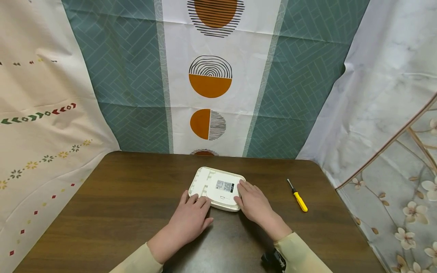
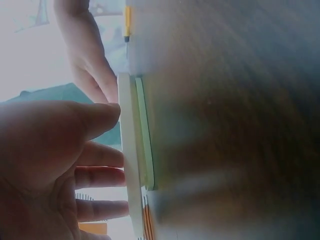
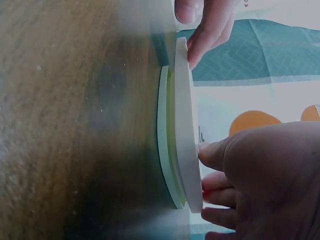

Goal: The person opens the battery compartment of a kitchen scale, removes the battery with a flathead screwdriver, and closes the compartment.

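A flat white device (image 1: 212, 188) with rounded corners, resembling an upside-down kitchen scale, lies on the brown table. Its upper face bears a printed label (image 1: 225, 186) and a small hatch outline. From the side, a white slab (image 2: 131, 155) sits over a thinner plate (image 2: 146, 135) with a narrow gap between. My left hand (image 1: 189, 218) rests its fingertips on the device's near left edge, thumb apart from the others. On the right end lie the extended fingers of my right hand (image 1: 255, 201). In the right wrist view, that hand's thumb (image 3: 214, 154) touches the upper face.
To the right of the device lies a screwdriver (image 1: 298, 196) with a yellow handle, its shaft pointing away. Patterned cloth (image 1: 136, 76) hangs behind the table's (image 1: 129, 189) far edge, and more cloth hangs on both sides. A black strap (image 1: 274, 260) is at my right wrist.
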`<state>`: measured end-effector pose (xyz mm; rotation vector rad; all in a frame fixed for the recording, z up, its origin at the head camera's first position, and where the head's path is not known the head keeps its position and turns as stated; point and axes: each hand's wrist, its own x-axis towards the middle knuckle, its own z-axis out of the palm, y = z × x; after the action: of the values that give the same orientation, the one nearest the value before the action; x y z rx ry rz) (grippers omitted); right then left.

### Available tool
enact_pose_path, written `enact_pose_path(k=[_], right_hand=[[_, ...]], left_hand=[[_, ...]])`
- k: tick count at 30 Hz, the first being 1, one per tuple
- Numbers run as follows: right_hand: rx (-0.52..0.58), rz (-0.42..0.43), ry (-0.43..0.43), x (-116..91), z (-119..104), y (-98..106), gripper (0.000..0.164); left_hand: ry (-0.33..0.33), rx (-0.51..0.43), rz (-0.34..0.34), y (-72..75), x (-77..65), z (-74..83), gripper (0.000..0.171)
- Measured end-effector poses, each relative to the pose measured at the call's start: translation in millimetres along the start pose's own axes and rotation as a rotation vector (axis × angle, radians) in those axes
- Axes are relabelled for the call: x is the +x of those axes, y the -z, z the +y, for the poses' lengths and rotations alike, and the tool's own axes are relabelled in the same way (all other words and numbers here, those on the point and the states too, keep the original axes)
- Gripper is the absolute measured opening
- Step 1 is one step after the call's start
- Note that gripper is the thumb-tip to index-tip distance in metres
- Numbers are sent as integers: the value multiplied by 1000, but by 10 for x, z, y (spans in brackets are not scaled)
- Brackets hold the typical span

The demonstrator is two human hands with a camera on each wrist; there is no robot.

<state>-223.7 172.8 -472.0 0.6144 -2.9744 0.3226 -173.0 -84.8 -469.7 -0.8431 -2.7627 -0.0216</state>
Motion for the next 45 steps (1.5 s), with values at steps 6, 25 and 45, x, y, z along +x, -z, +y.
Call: enact_pose_path(k=[6,25,45], right_hand=[[-1,-33,9,51,22,4,50],[51,-89,34,98,54,42,58],[67,-51,42,78,73,18,58]], left_hand=[[-3,6,2,10,-20,29,54],[-36,32,9,45,-47,86,53],[128,-192,49,-82,214,-273,50]])
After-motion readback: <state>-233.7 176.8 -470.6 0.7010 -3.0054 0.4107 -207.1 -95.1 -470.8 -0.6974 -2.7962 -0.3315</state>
